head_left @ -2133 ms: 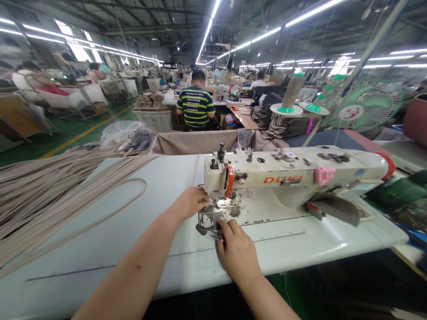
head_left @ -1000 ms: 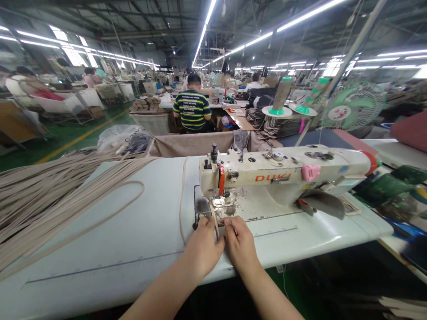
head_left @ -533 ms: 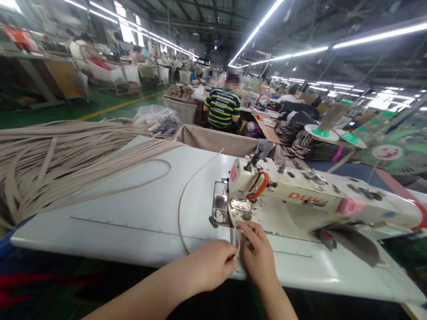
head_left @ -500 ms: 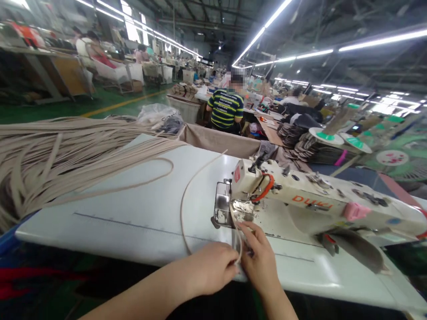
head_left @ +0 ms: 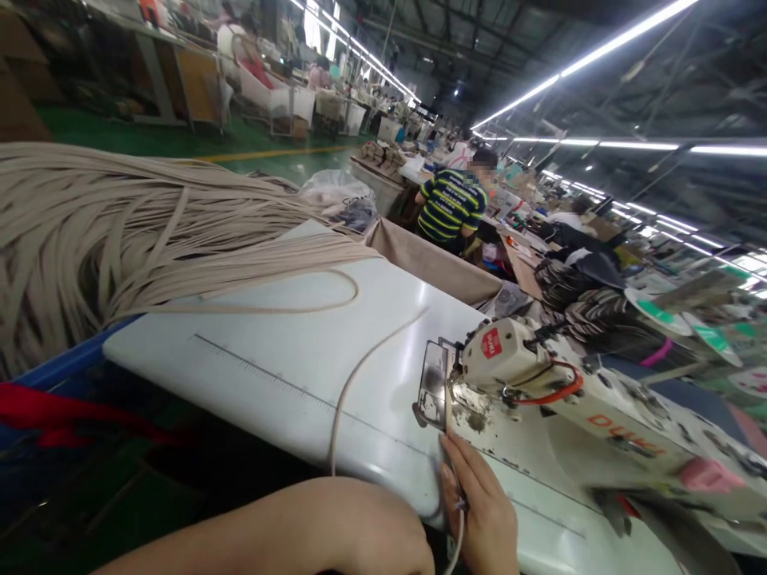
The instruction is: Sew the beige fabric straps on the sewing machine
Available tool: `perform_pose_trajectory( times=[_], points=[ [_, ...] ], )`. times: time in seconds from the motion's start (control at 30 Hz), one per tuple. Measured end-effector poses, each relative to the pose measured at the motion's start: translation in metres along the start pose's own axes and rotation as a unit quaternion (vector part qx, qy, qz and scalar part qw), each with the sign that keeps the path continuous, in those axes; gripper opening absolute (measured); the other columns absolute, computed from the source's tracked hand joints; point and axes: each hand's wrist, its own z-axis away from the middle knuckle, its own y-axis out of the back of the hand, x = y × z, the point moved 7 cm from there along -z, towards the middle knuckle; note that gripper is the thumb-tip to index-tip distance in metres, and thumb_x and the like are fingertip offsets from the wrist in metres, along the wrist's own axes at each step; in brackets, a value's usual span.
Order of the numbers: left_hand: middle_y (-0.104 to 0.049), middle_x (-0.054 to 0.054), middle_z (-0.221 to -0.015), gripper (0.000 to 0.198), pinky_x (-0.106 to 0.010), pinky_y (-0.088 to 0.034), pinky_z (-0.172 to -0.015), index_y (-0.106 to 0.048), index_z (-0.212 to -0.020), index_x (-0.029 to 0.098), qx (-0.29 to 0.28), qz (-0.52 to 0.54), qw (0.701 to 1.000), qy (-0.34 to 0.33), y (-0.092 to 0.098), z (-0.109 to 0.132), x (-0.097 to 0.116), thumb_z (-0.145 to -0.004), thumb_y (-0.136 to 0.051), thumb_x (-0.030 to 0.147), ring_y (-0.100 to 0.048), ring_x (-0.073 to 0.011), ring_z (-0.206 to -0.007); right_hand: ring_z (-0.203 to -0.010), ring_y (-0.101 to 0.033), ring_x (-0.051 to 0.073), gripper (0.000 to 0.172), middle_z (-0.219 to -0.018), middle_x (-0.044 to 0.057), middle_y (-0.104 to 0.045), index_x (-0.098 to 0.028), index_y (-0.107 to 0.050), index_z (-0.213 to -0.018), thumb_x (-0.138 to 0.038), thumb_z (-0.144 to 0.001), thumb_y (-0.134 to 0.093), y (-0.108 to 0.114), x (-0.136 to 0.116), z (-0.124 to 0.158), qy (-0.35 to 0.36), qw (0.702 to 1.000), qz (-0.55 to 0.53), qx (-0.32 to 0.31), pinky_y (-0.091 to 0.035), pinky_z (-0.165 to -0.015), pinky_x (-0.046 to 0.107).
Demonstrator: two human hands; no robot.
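Observation:
My right hand [head_left: 482,503] is at the table's front edge, just before the sewing machine [head_left: 509,359]. Its fingers are closed on a narrow beige fabric strip [head_left: 449,411], which runs up to the presser foot and hangs in a loop below the hand. My left hand [head_left: 404,543] is bent downward at the bottom edge of the view; its fingers are hidden. Left of the needle plate [head_left: 432,383], a length of beige strip curves over the white table [head_left: 269,343] and passes behind my left forearm.
A big heap of beige strips [head_left: 89,231] covers the table's left end. Behind the table stands a fabric-lined bin [head_left: 431,259], with a person in a striped shirt [head_left: 452,204] beyond it. Thread cones [head_left: 656,311] stand at the right. A ruler scale [head_left: 257,367] marks the tabletop.
The view has tilted and swung left, so the machine appears further right. My left hand has dropped away from my right hand toward the bottom edge. My right hand still grips the strip.

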Motion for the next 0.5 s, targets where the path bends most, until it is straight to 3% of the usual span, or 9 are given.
perform_pose_trajectory(
  times=[0.33, 0.43, 0.5],
  points=[
    [-0.041, 0.004, -0.056, 0.033, -0.030, -0.027, -0.045, -0.038, -0.063, 0.024, 0.035, 0.003, 0.999, -0.006, 0.006, 0.009, -0.004, -0.079, -0.063, 0.008, -0.040, -0.0170, -0.048, -0.122, -0.065, 0.029, 0.044, -0.141, 0.007, -0.063, -0.030, -0.058, -0.143, -0.028, -0.100, -0.057, 0.003, -0.005, -0.002, -0.002, 1.000, 0.010, 0.008, -0.059, -0.100, 0.046],
    [-0.058, 0.002, -0.069, 0.018, -0.028, -0.043, -0.055, -0.057, -0.073, 0.023, 0.057, 0.041, 0.998, 0.002, 0.000, 0.009, -0.015, -0.085, -0.068, 0.019, -0.054, -0.0159, -0.059, -0.121, -0.066, 0.029, 0.045, -0.140, 0.007, -0.063, -0.030, -0.056, -0.145, -0.027, -0.100, -0.056, 0.002, -0.005, -0.001, 0.007, 1.000, 0.019, 0.013, -0.059, -0.100, 0.046],
    [-0.068, -0.003, -0.092, 0.012, -0.031, -0.054, -0.071, -0.066, -0.094, 0.021, 0.071, 0.062, 0.995, 0.018, -0.005, 0.008, -0.022, -0.093, -0.067, 0.033, -0.063, -0.0170, -0.078, -0.122, -0.065, 0.029, 0.047, -0.141, 0.007, -0.062, -0.030, -0.054, -0.147, -0.027, -0.100, -0.056, 0.002, -0.004, -0.001, 0.011, 1.000, 0.025, 0.013, -0.059, -0.101, 0.046]
  ],
)
